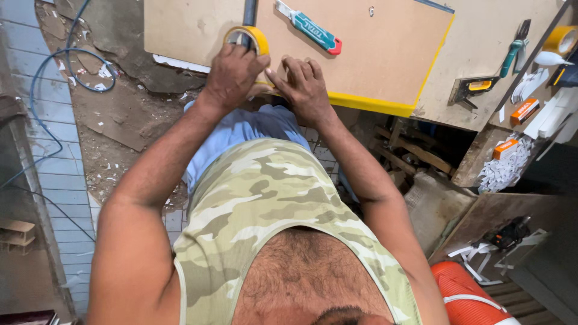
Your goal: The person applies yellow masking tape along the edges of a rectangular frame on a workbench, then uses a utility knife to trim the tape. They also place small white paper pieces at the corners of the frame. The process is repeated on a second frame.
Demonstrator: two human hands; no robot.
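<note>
Foreground: camouflage vest (265, 198) and pale blue shorts (247, 129) of the person fill the lower middle of the head view, with both bare arms reaching up toward the bench.
Left hand (232, 75): closed over the lower part of a roll of yellow tape (248, 37), fingers curled on its rim, the roll standing on edge just over the near side of the board.
Right hand (306, 90): fingers bent and pressed down on the board's near edge, just beside the left hand; nothing seen gripped in it, thumb nearly touching the other hand.
Board (355, 66): 1 flat brown panel lying on the workbench, its near edge and right edge lined with a yellow strip (373, 104).
On the board: a teal utility knife (313, 29) with a red end, lying at a slant, apart from both hands; a dark tube (249, 12) runs up behind the roll.
Right of the board: a 2nd roll of yellow tape (560, 39), a square with a yellow level (475, 89), small orange boxes (525, 110) and a heap of white scraps (503, 171).
Floor: tiled strip with a blue cable (45, 78) at left, littered with debris; an orange cylinder (466, 298) at lower right.
</note>
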